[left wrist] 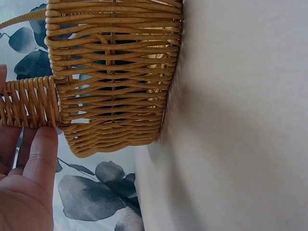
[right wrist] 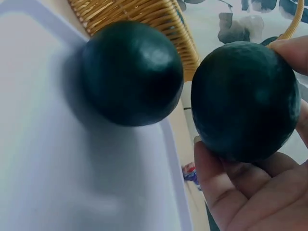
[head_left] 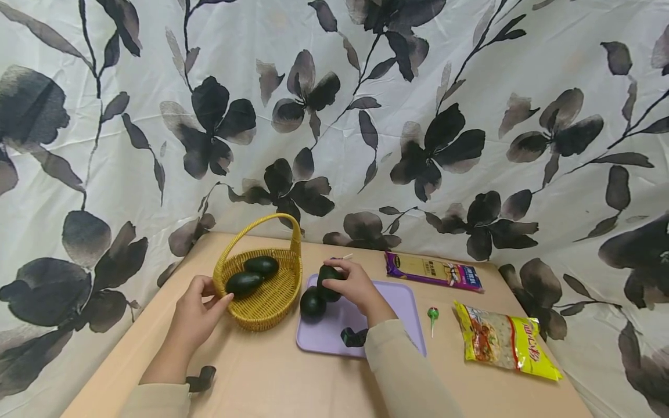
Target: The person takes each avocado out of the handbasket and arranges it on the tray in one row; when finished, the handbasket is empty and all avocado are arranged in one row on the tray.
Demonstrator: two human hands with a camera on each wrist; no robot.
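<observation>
- The person's left hand point(head_left: 195, 316) held the yellow wicker basket point(head_left: 263, 318) by the left foot of its handle, fingers point(left wrist: 41, 159) and thumb clamped on either side of the weave.
- Two dark green avocados point(head_left: 244, 284) lay side by side in that basket, which stood upright on the tabletop point(head_left: 261, 371).
- The right hand point(head_left: 355, 287) had its fingers clamped round a third avocado point(head_left: 328, 276) at the left part of the lilac tray point(head_left: 394, 297).
- A fourth avocado point(head_left: 312, 303) sat on the tray near its left edge, just beside the gripped one.
- Right of the tray I saw a green-topped lollipop point(head_left: 432, 314), then a yellow printed bag point(head_left: 507, 341).
- Farther back lay a purple packet point(head_left: 434, 271).
- A floral curtain point(head_left: 345, 145) hung behind the tabletop.
</observation>
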